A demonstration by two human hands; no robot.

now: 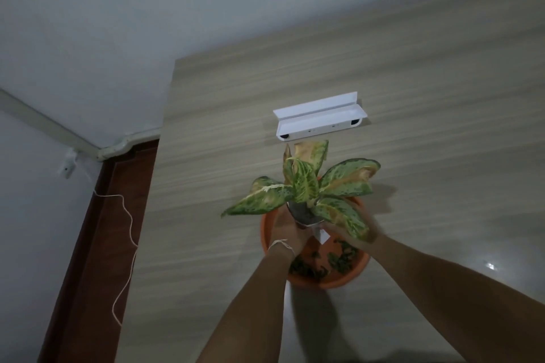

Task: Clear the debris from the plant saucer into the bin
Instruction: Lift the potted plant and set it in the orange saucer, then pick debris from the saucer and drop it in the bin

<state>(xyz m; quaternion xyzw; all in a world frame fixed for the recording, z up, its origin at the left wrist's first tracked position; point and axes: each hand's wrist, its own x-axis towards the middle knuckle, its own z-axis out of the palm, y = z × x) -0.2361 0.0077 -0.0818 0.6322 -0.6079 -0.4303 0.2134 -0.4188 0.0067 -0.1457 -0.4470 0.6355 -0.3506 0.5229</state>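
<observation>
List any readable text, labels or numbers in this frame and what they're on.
None readable.
White wall bracket: only dark dots and end caps, no lettering.
Plant pot, held by the left hand and right hand: no label shows.
Orange saucer with leaf debris: no markings.

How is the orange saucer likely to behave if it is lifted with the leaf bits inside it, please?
The orange saucer looks like thin plastic, so probably light and slightly flexible. Its leaf debris lies loose and would likely slide if it tilts. The shallow rim may let bits spill.
</observation>
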